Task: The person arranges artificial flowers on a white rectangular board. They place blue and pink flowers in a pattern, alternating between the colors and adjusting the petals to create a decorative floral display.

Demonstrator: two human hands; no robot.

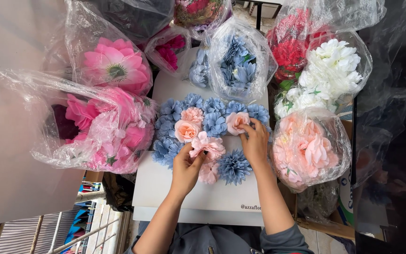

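- As seen from above, the left hand (pixel 185 170) pinches a pale pink fabric flower (pixel 206 146) at centre frame, its fingers closed on the petals' lower edge.
- The right hand (pixel 254 143) rests just right of it, fingers spread loosely and fingertips touching a peach rose (pixel 237 121); it grips nothing.
- Both blooms sit in a cluster of blue flower heads (pixel 214 123) on a white board (pixel 165 188) in the middle of the frame.
- Clear bags ring the board: bright pink flowers (pixel 113 63) at upper left, blue flowers (pixel 238 66) at top centre, white flowers (pixel 330 70) at upper right, peach flowers (pixel 306 148) at right.
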